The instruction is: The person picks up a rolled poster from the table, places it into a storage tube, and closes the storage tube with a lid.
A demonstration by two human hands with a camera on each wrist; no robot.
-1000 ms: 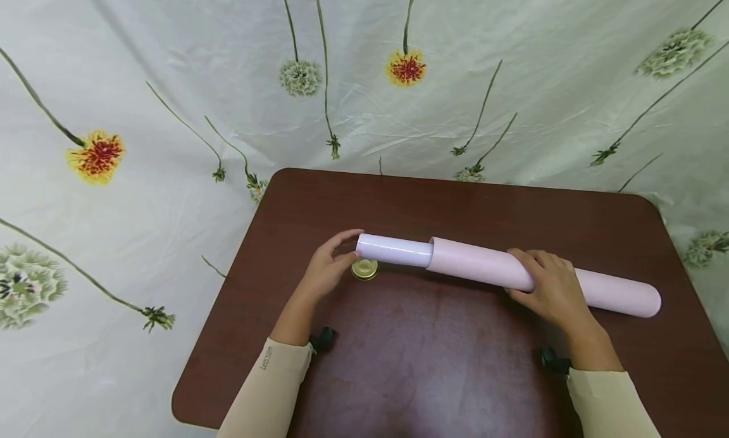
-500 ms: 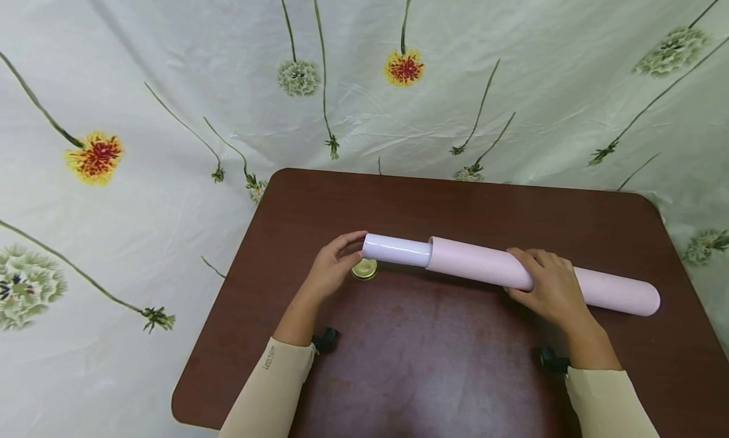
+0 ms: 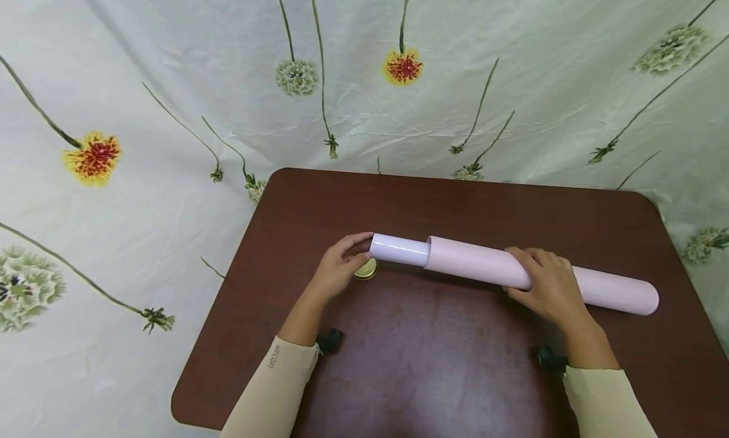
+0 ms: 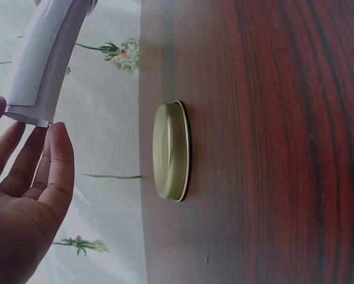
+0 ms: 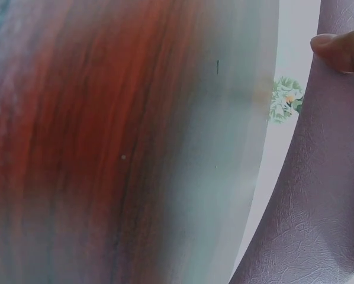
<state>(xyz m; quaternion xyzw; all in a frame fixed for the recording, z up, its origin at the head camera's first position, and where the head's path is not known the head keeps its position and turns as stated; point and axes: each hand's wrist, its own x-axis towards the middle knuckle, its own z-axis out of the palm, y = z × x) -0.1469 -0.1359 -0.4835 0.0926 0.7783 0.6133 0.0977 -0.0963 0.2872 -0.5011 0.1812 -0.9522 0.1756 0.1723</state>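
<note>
Nearest are two cream sleeves, reaching in over the table, whose reddish-brown top throws back a hazy sheen in its middle; close up, the wrist views show dark streaks of grain running through the red. A dark device sits at the left wrist and another at the right. The right hand grasps the pink tube past its middle, fingers over the top and thumb on the near side. The left hand has its fingers spread and slightly bent, the tips set against the end of the white roll. That roll lies partly inside the tube, its free end sticking out to the left; the tube slants across the table, its rounded end near the right edge. I cannot tell whether the tube touches the surface. Just beside the left fingertips, below the roll, a gold lid lies flat on the wood. Farther back, the table ends in a straight edge with rounded corners. Beyond it and to the left, a pale, creased cloth fills the background, printed with green stems, white puffball heads and yellow-and-red flowers.
</note>
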